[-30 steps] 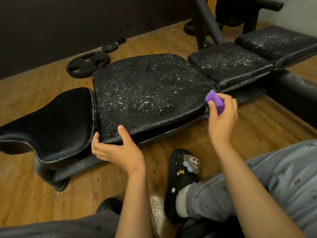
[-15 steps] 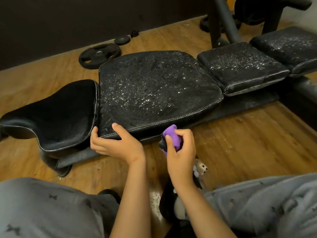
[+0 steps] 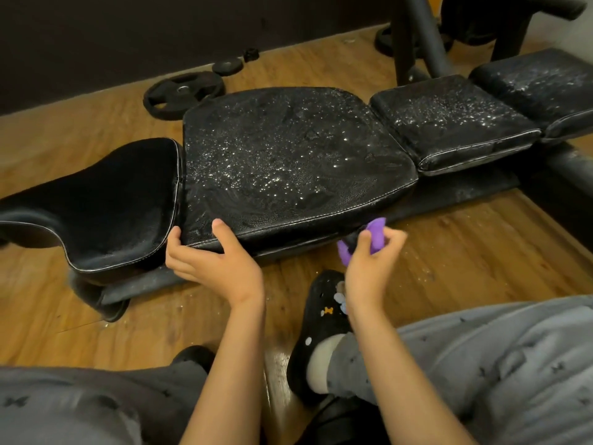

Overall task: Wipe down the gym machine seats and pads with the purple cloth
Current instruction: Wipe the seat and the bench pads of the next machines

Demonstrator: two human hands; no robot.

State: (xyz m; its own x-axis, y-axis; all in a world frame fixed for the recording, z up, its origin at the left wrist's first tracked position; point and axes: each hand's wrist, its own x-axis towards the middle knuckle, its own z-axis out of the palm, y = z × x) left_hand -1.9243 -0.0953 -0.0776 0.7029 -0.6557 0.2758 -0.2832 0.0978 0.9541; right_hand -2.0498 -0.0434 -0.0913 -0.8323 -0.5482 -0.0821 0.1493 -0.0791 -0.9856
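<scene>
A low gym bench (image 3: 449,200) is seen from above, its black padded sections laid in a row across a wooden floor (image 3: 465,252). The large middle pad (image 3: 288,168) is covered with glistening droplets and smeared streaks. Its near left corner is gripped by the left hand (image 3: 208,261): the thumb is laid on the top surface, and the fingers are curled round the edge into the gap beside the contoured seat (image 3: 96,203), which looks matte and dark.

The purple cloth (image 3: 377,237) is held bunched in the right hand (image 3: 369,271), pinched between thumb and fingers. It is held just in front of the middle pad's near edge, toward the pad's right end and above the floor. Whether the cloth touches the pad's side cannot be told, as the hand is blurred.

To the right of the middle pad a smaller pad (image 3: 449,123) is set, and beyond it an end pad (image 3: 539,88); both are speckled with droplets. Dark frame tubes (image 3: 430,36) rise behind them. On the floor behind the bench a black weight plate (image 3: 183,93) is laid flat, with a smaller plate (image 3: 227,67) near it by the dark wall (image 3: 128,33).

At the bottom of the view grey trousers (image 3: 481,364) are seen, and a black clog (image 3: 321,322) with small charms is planted on the floor below the right hand.
</scene>
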